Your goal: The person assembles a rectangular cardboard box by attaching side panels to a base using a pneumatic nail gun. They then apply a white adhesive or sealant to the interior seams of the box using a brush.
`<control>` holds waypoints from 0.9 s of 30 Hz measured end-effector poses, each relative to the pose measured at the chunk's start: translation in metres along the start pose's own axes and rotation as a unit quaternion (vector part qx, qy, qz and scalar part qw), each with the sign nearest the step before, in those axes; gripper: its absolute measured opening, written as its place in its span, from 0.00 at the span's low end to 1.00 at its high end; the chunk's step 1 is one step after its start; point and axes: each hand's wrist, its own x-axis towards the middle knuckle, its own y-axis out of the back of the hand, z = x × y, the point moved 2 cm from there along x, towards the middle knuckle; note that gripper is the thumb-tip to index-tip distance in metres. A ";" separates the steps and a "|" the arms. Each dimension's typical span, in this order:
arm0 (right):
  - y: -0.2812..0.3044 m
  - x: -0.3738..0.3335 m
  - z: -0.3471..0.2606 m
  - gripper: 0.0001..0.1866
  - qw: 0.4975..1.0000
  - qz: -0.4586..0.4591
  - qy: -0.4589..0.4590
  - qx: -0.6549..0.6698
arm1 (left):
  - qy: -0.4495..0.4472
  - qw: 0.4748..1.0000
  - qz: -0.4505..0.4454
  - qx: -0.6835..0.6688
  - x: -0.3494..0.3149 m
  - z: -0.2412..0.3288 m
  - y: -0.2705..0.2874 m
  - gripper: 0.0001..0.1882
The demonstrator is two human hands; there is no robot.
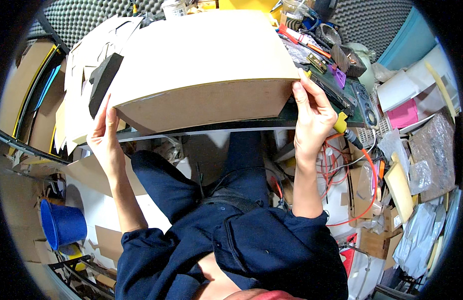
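A large piece of cream board (201, 47) lies over the workbench in front of me, its near edge bowed and a brown side hanging below it. Whether it is one folded sheet or a box I cannot tell. My left hand (107, 140) pinches its near left corner between thumb and fingers. At the near right corner, my right hand (314, 117) grips the edge, thumb toward me. Just beyond my left hand, a black block (104, 82) leans against the board's left side.
Cut pale sheets (84, 65) are piled on the bench's left. Tools, jars and a purple piece (338, 76) crowd its right side. An orange cable (374, 175) loops down near my right forearm. A blue bucket (64, 223) stands on the floor at left; wrapped packages (431, 155) fill the right.
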 end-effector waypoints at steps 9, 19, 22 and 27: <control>-0.004 0.006 -0.001 0.09 0.992 -0.007 -0.045 0.117 | 0.009 0.998 0.059 -0.001 -0.002 0.005 0.002 0.14; -0.016 0.033 0.022 0.06 0.986 -0.021 -0.084 0.144 | -0.019 0.995 0.092 -0.023 -0.003 0.010 -0.019 0.10; -0.015 0.032 0.023 0.06 0.992 -0.011 -0.073 0.100 | -0.012 0.994 0.099 -0.036 -0.006 0.013 -0.022 0.12; -0.017 0.034 0.019 0.07 0.995 -0.014 -0.072 0.071 | -0.020 0.995 0.100 0.003 -0.008 0.012 -0.016 0.12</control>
